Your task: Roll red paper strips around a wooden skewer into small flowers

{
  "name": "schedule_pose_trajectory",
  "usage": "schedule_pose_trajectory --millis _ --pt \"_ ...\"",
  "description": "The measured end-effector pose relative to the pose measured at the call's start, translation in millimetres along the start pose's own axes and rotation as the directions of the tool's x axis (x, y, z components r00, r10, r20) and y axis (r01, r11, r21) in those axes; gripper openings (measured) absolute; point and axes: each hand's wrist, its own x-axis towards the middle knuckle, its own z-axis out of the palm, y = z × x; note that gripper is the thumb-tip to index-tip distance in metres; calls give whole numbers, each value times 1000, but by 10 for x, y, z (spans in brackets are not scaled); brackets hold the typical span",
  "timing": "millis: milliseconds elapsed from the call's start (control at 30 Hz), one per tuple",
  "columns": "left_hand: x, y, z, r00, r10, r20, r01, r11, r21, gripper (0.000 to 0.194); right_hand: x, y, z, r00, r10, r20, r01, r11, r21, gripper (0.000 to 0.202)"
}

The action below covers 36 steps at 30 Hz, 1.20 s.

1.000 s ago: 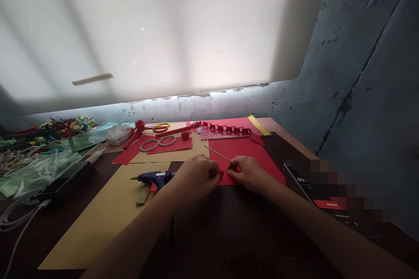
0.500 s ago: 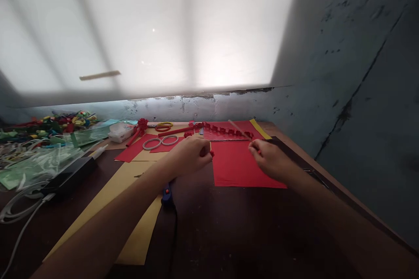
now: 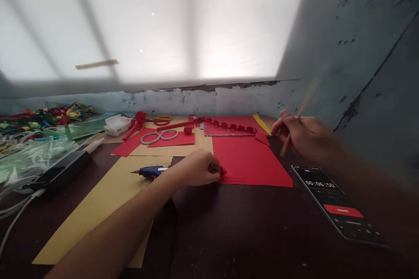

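Note:
My left hand (image 3: 196,169) rests on the dark table and pinches a small rolled red paper piece (image 3: 221,170) at the near left corner of a red paper sheet (image 3: 250,162). My right hand (image 3: 303,136) is raised to the right of the sheet, blurred, with its fingers closed on a thin wooden stick (image 3: 299,113) that points up and to the right. A blue glue gun (image 3: 152,171) lies just left of my left hand.
A phone (image 3: 335,205) with a timer lies at the near right. Farther back lie a red paper chain (image 3: 229,125), two white rings (image 3: 159,136), scissors (image 3: 162,119), red and tan paper sheets (image 3: 108,202). Plastic bags, colourful scraps and a cable fill the left side.
My right hand has swung up and to the right with the stick. My left hand has come back down to the sheet's near corner with the red piece. The view shifted, showing the phone again.

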Motion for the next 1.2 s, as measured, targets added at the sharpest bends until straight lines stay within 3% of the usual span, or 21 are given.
schedule_pose_trajectory --millis 67,167,233,333,433,600,733,1200 --pt "-18 0 2 1000 -7 6 7 1000 -26 15 -83 -146 182 994 -57 93 45 991 126 64" --pt "-42 -1 -7 1000 -22 4 22 999 -48 21 -194 -215 411 987 -110 114 93 984 150 67" --pt "-51 -12 -11 999 -32 6 33 998 -59 24 -245 -162 550 980 -54 192 19 984 179 68" --pt "-59 -37 -8 999 -49 21 50 996 -80 27 -302 -18 736 936 97 337 -213 921 326 63" --pt "-65 -56 -2 996 -66 52 72 990 -120 30 -358 88 859 890 86 448 -302 847 438 55" --pt "-77 -47 -8 993 -88 83 101 981 -165 32 -444 69 895 852 79 517 -365 798 480 26" --pt "-82 -32 -15 991 -92 100 108 978 -180 32 -483 34 905 822 115 557 -438 754 490 16" --pt "-71 -58 -12 992 -67 109 87 978 -189 28 -491 169 1034 811 103 576 -469 704 534 34"
